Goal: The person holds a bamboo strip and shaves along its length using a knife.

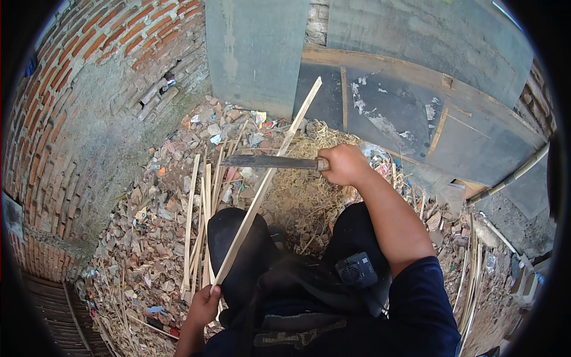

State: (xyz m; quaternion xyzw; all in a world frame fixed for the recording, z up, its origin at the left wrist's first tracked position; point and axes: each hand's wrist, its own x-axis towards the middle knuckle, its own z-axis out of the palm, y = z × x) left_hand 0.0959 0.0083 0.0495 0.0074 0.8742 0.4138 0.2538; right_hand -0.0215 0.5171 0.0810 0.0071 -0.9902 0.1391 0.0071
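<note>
My right hand (343, 165) grips the handle of a long dark knife (267, 161), its blade pointing left and lying across a long pale bamboo strip (270, 175). My left hand (204, 305) holds the lower end of that strip beside my left knee; the strip slants up to the right, toward the grey panel. Several more split bamboo strips (199, 226) lie on the ground left of my knee. A pile of thin pale shavings (303, 196) covers the ground in front of my legs.
A red brick wall (89, 89) curves along the left. Rubble and scraps (148, 238) cover the ground. Grey panels (256, 47) and a dark board (404, 113) lean at the back. Long bamboo poles (511, 175) lie at the right. A small black device (355, 271) hangs at my waist.
</note>
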